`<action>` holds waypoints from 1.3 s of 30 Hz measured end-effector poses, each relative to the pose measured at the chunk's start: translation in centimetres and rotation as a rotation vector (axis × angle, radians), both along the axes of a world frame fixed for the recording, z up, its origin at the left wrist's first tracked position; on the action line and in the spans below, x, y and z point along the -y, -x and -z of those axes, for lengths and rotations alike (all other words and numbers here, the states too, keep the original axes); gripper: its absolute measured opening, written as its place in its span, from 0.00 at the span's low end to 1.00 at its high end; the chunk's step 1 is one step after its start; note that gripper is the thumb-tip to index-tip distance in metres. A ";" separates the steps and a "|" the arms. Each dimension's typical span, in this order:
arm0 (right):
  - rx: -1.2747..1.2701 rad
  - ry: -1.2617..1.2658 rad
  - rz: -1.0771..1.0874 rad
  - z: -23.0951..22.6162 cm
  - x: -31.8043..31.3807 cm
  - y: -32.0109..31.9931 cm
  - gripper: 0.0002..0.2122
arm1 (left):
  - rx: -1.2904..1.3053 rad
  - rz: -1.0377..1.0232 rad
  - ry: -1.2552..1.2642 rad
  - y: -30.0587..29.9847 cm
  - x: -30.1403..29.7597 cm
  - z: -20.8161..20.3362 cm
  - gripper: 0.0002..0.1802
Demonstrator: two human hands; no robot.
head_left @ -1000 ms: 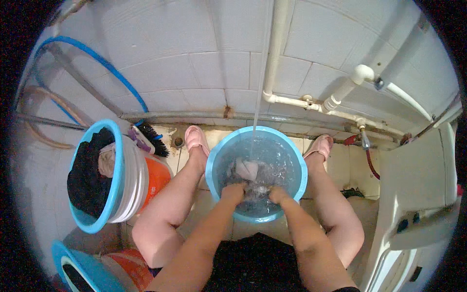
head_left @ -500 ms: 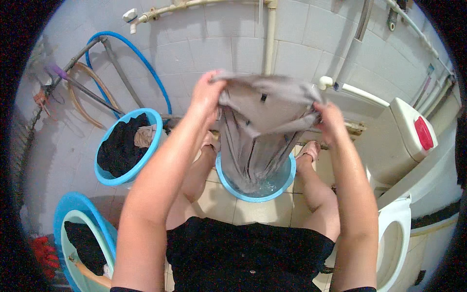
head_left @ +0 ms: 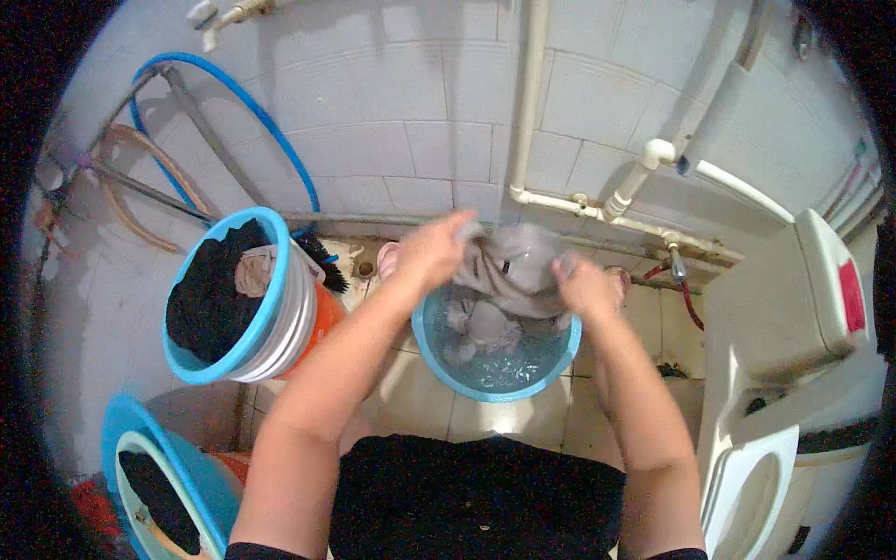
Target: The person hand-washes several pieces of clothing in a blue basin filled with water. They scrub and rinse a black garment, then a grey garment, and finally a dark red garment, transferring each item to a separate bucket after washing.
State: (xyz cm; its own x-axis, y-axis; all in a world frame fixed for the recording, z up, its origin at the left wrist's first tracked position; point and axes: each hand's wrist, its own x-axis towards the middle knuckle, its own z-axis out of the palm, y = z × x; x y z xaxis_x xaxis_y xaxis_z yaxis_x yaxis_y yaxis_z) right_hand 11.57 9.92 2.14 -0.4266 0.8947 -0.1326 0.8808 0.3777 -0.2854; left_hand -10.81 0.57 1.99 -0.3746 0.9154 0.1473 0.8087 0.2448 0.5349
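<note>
From the head view, I see the left hand with its fingers curled shut on one edge of a grey cloth, while the right hand pinches the opposite side. Held wide like that, the cloth probably spreads instead of bunching. It's over the blue basin, lower folds seemingly in the water, so drips likely fall back in. The basin stands on the floor right in front of the person, presumably so both arms reach evenly. Dark clothes fill a blue-rimmed tub to the left, perhaps parked there to be handy.
</note>
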 end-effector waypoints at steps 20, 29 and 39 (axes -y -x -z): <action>0.554 0.651 -0.408 35.7 3.4 0.2 0.19 | -0.076 0.316 1.017 -6.0 1.4 31.8 0.21; 0.074 0.309 -0.010 15.2 -0.9 -2.6 0.20 | 0.265 -0.083 0.017 1.9 4.4 19.4 0.20; -0.835 -0.074 0.180 -14.9 -1.6 -3.3 0.18 | 0.444 0.024 -0.581 0.2 3.4 -15.7 0.17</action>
State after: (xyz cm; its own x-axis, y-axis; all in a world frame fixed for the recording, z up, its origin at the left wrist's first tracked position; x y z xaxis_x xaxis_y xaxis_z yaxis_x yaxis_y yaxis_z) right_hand 14.91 11.50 17.03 -0.2089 0.9521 0.2235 0.4415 0.2957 -0.8471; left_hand -10.97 -2.87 17.73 -0.4923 0.7444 0.4510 0.4872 -0.1937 0.8515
